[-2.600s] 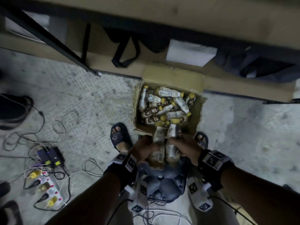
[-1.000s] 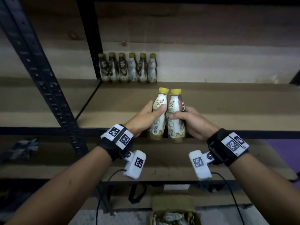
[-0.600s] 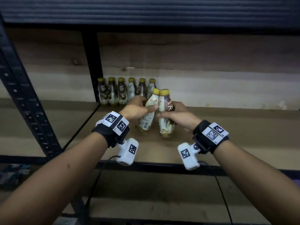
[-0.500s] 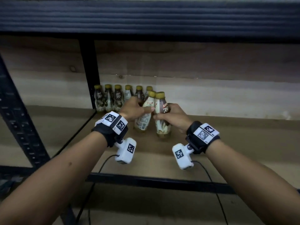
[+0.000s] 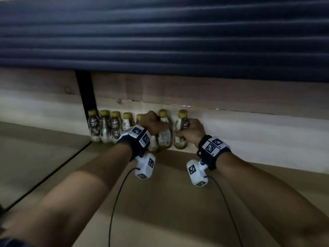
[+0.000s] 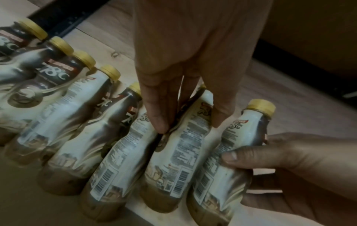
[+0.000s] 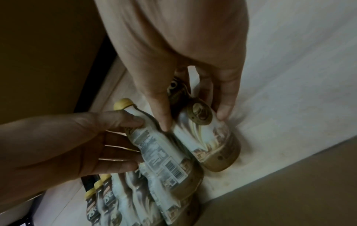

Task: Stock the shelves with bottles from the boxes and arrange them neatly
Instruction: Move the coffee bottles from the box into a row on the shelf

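Head view: both hands are at the back of the shelf, each wrapped round a bottle. The left hand curls over the upper part of one yellow-capped bottle, fingers down its shoulder. The right hand grips the next bottle round its middle, thumb across the front and fingers behind. Both bottles stand upright on the board against the pale back wall, the right-hand one with a small gap from its neighbour. To their left a row of similar bottles runs to a black post. White cameras hang under both wrists, and a dark ribbed shelf underside sits above.
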Available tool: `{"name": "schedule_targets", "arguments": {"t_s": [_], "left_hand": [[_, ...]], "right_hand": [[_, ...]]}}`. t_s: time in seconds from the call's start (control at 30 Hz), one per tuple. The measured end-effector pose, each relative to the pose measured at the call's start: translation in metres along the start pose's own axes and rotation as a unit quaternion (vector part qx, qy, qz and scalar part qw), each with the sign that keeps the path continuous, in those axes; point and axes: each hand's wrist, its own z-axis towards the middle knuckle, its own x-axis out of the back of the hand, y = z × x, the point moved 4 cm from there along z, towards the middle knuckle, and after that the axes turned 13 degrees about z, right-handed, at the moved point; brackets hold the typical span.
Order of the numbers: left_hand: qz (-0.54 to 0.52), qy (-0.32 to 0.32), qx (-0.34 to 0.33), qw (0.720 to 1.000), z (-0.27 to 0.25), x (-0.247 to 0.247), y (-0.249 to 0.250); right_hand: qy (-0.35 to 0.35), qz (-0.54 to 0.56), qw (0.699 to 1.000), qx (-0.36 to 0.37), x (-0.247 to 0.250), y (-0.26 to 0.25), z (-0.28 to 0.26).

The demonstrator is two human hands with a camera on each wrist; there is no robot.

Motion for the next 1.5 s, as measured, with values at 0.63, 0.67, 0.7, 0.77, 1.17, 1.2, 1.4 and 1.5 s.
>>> {"name": "schedule_targets", "arguments": {"t_s": [0.63, 0.67, 0.7, 0.77, 1.17, 1.2, 1.4, 1.5], "left_hand": [[0.009, -0.02, 0.036, 0.999, 0.012, -0.028, 0.003], [0.003, -0.021, 0.04, 0.999, 0.011, -0.029, 0.003], [0.002, -0.02, 0.043, 0.999, 0.011, -0.03, 0.002], [0.006, -0.025, 0.047, 0.999, 0.009, -0.033, 0.002], [0.066, -0.015, 0.015, 0.998, -0.018, -0.028, 0.008], [0.074, -0.01, 0.005, 0.997, -0.022, -0.024, 0.008], [0.095, 0.009, -0.063, 0.993, -0.052, 0.008, 0.005], [0.104, -0.013, -0.108, 0.989, -0.07, 0.018, -0.003]], "right_hand": [[0.037, -0.058, 0.997, 0.019, -0.017, 0.029, 0.009], [0.039, -0.059, 0.997, 0.024, -0.017, 0.029, 0.009], [0.04, -0.062, 0.997, 0.027, -0.017, 0.03, 0.009], [0.039, -0.074, 0.996, 0.025, -0.018, 0.034, 0.008], [0.015, 0.015, 1.0, -0.004, -0.003, 0.032, -0.006], [0.011, -0.002, 1.0, -0.004, 0.0, 0.028, -0.009], [-0.009, -0.125, 0.992, 0.014, 0.011, -0.008, -0.045], [-0.024, -0.175, 0.984, 0.024, 0.007, -0.027, -0.076]]}}
